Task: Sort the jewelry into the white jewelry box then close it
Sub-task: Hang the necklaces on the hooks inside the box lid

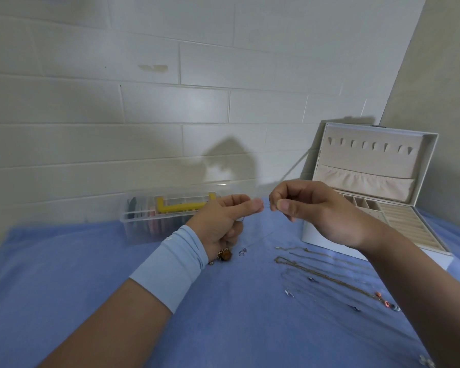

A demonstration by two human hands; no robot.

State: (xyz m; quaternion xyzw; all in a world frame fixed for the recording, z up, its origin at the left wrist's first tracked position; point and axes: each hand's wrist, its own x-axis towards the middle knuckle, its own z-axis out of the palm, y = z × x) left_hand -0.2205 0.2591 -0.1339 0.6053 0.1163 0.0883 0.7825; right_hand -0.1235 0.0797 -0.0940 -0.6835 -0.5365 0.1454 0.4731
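Head view, left hand (pixel 223 221), right hand (pixel 316 211) pinching thin chain (pixel 258 240)

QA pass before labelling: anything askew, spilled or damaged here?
Nothing stands out. The white jewelry box stands open; the necklaces lie stretched out side by side on the blue cloth. The left hand and right hand pinch a thin chain between them. Only blemish: a small wall scuff.

Two forearms are in view, bare below the elbow. The left wrist wears a snug, pale blue fabric band (pixel 170 264) — wide, smooth, gathered into soft folds next to the left hand (pixel 223 219) — with a small white mark near one edge. The right hand (pixel 311 208) has short, unpainted nails.
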